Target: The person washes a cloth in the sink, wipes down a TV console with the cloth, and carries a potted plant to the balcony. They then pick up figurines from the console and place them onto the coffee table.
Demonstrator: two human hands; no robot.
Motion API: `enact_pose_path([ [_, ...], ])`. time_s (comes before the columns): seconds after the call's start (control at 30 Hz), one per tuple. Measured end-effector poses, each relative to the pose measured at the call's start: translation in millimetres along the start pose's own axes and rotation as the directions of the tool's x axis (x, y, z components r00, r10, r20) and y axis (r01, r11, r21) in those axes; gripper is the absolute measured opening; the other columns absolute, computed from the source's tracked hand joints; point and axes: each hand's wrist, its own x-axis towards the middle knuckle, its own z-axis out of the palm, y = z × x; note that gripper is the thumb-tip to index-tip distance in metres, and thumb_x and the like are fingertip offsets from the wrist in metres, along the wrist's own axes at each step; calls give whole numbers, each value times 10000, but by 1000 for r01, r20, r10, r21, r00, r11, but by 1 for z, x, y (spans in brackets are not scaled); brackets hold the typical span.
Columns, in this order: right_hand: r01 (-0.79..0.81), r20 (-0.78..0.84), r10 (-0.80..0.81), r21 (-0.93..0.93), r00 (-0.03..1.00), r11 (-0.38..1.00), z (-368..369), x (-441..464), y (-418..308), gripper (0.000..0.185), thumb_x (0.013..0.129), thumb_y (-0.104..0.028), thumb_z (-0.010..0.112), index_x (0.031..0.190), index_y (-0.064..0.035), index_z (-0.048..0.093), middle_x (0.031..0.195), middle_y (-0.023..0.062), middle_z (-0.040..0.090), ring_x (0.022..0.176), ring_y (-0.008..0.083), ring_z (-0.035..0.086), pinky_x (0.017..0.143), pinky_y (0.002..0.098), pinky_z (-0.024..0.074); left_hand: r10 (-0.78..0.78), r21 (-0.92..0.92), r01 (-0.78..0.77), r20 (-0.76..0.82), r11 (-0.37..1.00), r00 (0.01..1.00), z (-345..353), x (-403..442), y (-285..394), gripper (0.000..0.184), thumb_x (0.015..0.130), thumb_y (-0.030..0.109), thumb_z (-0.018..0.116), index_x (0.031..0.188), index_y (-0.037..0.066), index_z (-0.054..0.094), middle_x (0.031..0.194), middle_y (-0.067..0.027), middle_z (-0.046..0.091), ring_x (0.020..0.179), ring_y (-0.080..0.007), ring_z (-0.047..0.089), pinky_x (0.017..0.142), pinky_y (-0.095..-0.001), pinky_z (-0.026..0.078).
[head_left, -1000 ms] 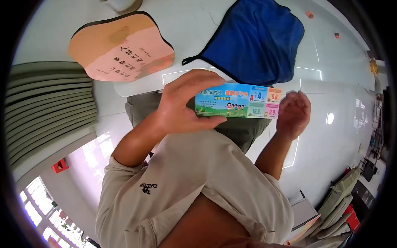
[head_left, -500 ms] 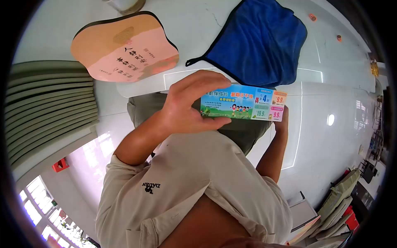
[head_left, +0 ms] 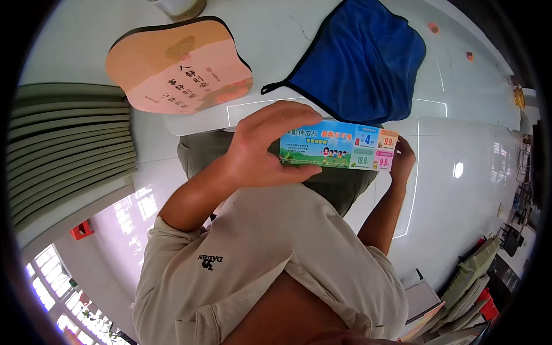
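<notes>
My left hand (head_left: 261,146) grips the left end of a long, colourful printed coupon (head_left: 328,144), fingers over its top edge and thumb along the bottom. Cartoon children on green grass fill its left part; small price boxes fill the right. I cannot tell whether it is one sheet or a stack. At the right edge, my right hand (head_left: 405,160) has curled fingers against the coupon, partly hidden behind it. The coupon is held level above my lap, near the edge of the white table (head_left: 241,109).
A pink and tan mat with dark writing (head_left: 181,69) lies at the table's left. A blue cloth with black trim and a loop (head_left: 362,63) lies right of it. A container (head_left: 179,8) stands at the back. Green folded panels (head_left: 72,138) are at left.
My right hand has shifted slightly outward to the right, so more of its fingers show past the coupon's edge. My left hand and the coupon stay almost in place.
</notes>
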Motion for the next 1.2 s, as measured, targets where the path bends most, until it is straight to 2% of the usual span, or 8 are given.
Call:
enact_pose_path([
  [0.03, 15, -138, -16, -9, 990, 1000, -4, 1, -9, 348, 885, -198, 675, 1125, 52, 648, 829, 137, 721, 747, 196, 692, 692, 296, 534, -4, -3, 4, 5, 1000, 1000, -1, 0, 0, 675, 540, 76, 878, 1158, -10, 620, 1082, -163, 678, 981, -289, 656, 831, -367, 535],
  [0.07, 45, -225, 19, 274, 974, 961, -4, -3, -20, 257, 911, -162, 659, 1065, 44, 662, 797, 98, 715, 702, 125, 652, 631, 244, 497, -6, 2, 6, 2, 1000, 1000, -1, 0, 1, 673, 542, 76, 877, 1157, -9, 621, 1082, -163, 678, 982, -289, 656, 833, -367, 535],
  [0.17, 225, -306, -69, 511, 950, 830, -23, -14, -64, 205, 947, -142, 624, 1052, 31, 654, 779, 70, 700, 604, 55, 524, 553, 192, 397, -20, 0, 20, -3, 1000, 1000, -1, -2, 1, 666, 546, 79, 878, 1156, -8, 623, 1083, -162, 678, 985, -288, 655, 835, -368, 534],
  [0.37, 138, 17, -399, 924, 917, 356, -41, -30, -107, 538, 974, -392, 575, 1178, 106, 559, 825, 143, 669, 638, 103, 576, 513, 202, 411, -8, -8, 8, 17, 1000, 1000, 2, 1, 1, 674, 541, 88, 883, 1157, -6, 626, 1080, -159, 679, 983, -283, 656, 837, -367, 533],
  [0.47, 55, 100, -432, 941, 896, 333, -42, -41, -125, 640, 946, -454, 595, 1212, 125, 529, 880, 169, 673, 660, 129, 615, 492, 207, 434, -8, -5, 8, 9, 1000, 1000, 1, 1, 2, 677, 538, 87, 883, 1157, -6, 625, 1079, -156, 680, 980, -284, 658, 837, -367, 534],
  [0.6, 29, 134, -421, 933, 897, 358, -45, -45, -134, 539, 928, -339, 658, 1197, 115, 551, 877, 176, 692, 591, 133, 613, 482, 203, 443, -2, 8, 2, 0, 1000, 1000, 0, 1, 3, 676, 536, 86, 883, 1154, -8, 624, 1076, -155, 681, 972, -286, 660, 831, -369, 537],
  [0.77, -25, 139, -384, 958, 913, 286, -43, -45, -140, 241, 917, -41, 626, 1106, 104, 586, 833, 177, 698, 524, 120, 588, 424, 205, 407, -24, -1, 24, 7, 1000, 1000, 2, -3, 3, 674, 534, 86, 886, 1147, -12, 623, 1072, -152, 682, 965, -286, 663, 831, -372, 538],
  [1.2, 4, 119, -366, 948, 923, 320, -42, -43, -142, 210, 917, -3, 601, 1089, 117, 591, 846, 205, 703, 522, 114, 589, 417, 208, 403, -47, 7, 48, -19, 999, 999, 4, -2, 5, 636, 533, 97, 872, 1124, 35, 645, 1078, -126, 675, 969, -296, 661, 835, -375, 552],
])
